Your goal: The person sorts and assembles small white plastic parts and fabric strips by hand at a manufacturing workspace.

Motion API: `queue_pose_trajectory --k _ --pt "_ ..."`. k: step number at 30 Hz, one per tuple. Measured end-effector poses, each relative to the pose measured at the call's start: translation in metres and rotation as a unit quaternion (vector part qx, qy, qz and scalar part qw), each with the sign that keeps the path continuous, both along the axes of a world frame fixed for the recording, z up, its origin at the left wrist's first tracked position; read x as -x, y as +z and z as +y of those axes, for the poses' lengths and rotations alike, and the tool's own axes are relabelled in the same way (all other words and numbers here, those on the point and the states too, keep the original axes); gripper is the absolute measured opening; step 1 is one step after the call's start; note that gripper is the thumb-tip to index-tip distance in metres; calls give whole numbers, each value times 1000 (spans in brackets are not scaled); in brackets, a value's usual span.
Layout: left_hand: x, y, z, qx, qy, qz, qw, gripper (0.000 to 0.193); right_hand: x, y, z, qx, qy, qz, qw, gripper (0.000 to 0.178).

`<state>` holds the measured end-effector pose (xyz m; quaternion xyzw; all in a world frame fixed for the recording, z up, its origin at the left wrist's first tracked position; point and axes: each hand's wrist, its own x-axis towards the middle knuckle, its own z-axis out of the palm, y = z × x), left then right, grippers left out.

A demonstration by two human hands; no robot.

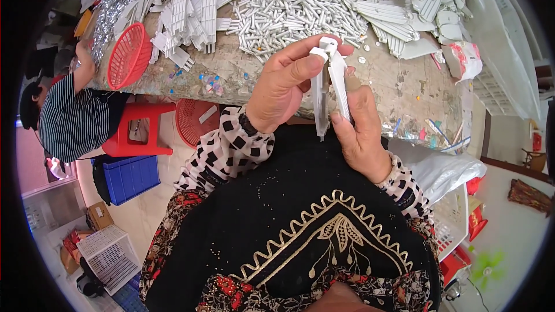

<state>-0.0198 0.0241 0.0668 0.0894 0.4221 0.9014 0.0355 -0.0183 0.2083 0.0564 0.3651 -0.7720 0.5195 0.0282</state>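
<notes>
In front of my chest, at the table's near edge, I hold a white plastic piece (339, 84) with two long legs that meet at a blocky top. My left hand (276, 88) pinches the top between thumb and fingers. Lower down, my right hand (370, 144) grips the right leg, its thumb along the side. The left leg hangs between my hands, its tip pointing down. Whether the legs are one part or two fitted together, I cannot tell. Beyond my hands lies a heap of small white pegs (292, 8).
Slatted white plastic pieces (179, 17) and flat white panels (393, 20) heap the worn table (399, 84). A red basket (128, 56) sits at its left edge. Left are a red stool (141, 130), a blue crate (134, 180) and another person (75, 110). A white-and-red packet (462, 60) lies right.
</notes>
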Motion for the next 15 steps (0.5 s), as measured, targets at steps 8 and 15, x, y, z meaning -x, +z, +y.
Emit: queue_pose_trajectory --k 8,15 --pt "-4 7 -6 70 10 36 997 58 4 9 2 -25 18 49 998 63" --pt "-17 -2 -3 11 77 52 996 42 13 23 8 -129 72 31 988 45"
